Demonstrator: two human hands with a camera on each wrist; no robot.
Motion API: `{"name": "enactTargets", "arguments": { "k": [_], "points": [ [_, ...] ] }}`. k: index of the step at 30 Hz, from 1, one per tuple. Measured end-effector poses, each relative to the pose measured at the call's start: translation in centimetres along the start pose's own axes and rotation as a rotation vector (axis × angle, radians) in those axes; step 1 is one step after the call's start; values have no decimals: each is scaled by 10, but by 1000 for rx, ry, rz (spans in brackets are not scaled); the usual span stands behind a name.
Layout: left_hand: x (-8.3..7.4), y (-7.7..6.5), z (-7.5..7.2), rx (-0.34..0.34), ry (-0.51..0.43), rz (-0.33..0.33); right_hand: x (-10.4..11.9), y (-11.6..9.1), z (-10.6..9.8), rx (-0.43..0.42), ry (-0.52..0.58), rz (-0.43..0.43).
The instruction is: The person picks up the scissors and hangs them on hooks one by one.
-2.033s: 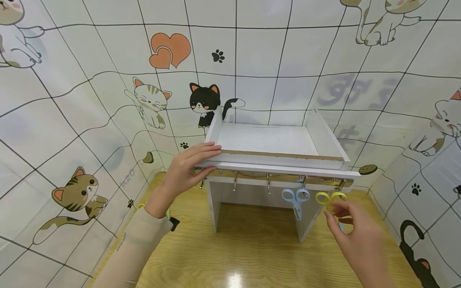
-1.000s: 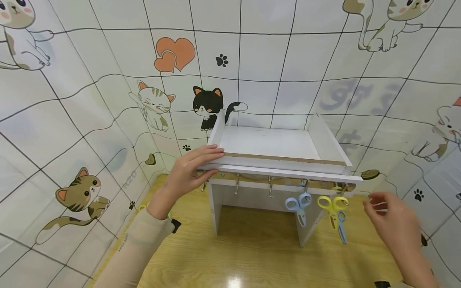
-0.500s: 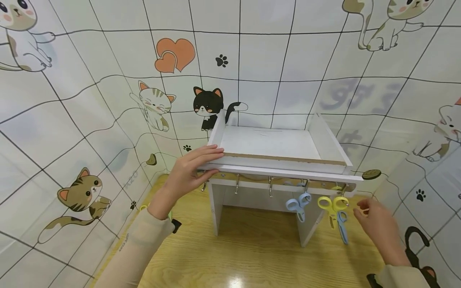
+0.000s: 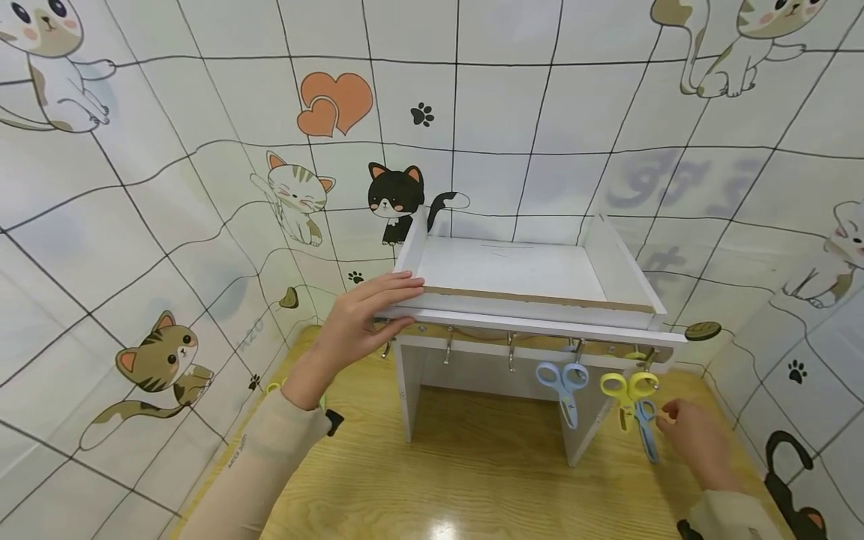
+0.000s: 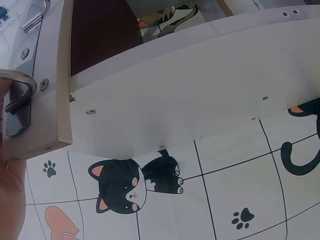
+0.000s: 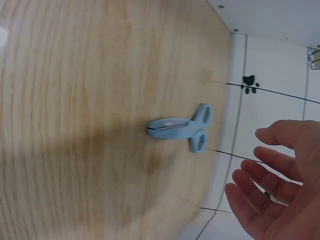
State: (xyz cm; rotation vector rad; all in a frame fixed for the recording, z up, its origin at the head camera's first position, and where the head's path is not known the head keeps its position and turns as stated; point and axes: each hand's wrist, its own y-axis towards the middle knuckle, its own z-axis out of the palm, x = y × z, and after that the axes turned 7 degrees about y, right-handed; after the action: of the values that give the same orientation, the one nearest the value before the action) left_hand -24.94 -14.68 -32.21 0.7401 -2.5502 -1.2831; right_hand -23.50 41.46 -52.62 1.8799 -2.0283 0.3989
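Observation:
My left hand [image 4: 358,319] holds the left front corner of a white shelf unit [image 4: 540,322], fingers on top and thumb under the edge. Blue scissors [image 4: 565,386] and yellow scissors [image 4: 629,394] hang by their handles from metal hooks along its front. A second pair of blue scissors [image 6: 180,129] lies on the wooden table, seen just right of the yellow pair in the head view. My right hand [image 4: 698,442] is beside that pair. In the right wrist view its fingers are loosely bent, with nothing between them and a gap to the scissors.
Several more hooks [image 4: 448,349] along the front rail carry nothing. The shelf's low-walled top [image 4: 513,266] is bare. Cat-printed tile sheeting [image 4: 513,97] surrounds the wooden table [image 4: 472,480]. Something yellow-green [image 4: 273,387] sits partly hidden behind my left wrist.
My right hand has left the yellow scissors, moved right, then come back lower toward the blue scissors on the table. The hanging blue scissors have swung slightly. My left hand keeps its hold.

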Motion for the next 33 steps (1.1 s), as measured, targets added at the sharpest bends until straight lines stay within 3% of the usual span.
{"name": "enactTargets", "arguments": {
  "k": [6,15,23,27,33],
  "points": [
    [2,0,0,4,5,-2,-8,6,12,143,8,97],
    [3,0,1,-2,-5,8,-13,7,28,220,41,193],
    [2,-1,1,1,1,5,-14,1,45,196,99,213],
    [2,-1,0,-1,0,3,-11,2,48,172,46,184],
    [1,0,0,7,3,-1,-13,5,49,184,12,227]
  ]
}}
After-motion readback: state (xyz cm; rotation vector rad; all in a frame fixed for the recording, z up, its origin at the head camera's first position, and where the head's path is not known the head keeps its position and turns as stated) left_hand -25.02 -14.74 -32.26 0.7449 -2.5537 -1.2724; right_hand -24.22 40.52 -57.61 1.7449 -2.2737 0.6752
